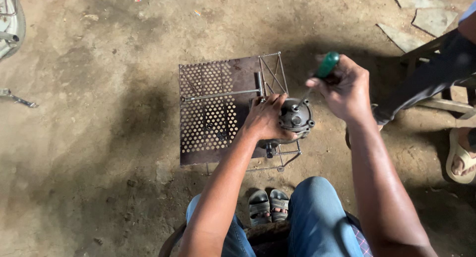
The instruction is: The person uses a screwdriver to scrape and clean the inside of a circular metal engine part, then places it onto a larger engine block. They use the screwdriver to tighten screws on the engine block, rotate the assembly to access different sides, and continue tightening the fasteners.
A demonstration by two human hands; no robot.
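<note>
A round dark metal motor part (296, 119) stands on a rusty perforated metal stand (208, 118). My left hand (265, 119) grips the part's left side and holds it steady. My right hand (343, 88) is closed around a green-handled screwdriver (325, 67), tilted so its shaft runs down-left with the tip on the top face of the part. A long T-handle wrench (223, 94) lies across the stand behind my left hand.
Bare dirt floor all around. Another person's leg and sandalled foot (461, 158) and a wooden stool (436, 96) are at the right. A loose tool (17, 99) lies at the far left. My knees and sandalled feet (270, 205) are below the stand.
</note>
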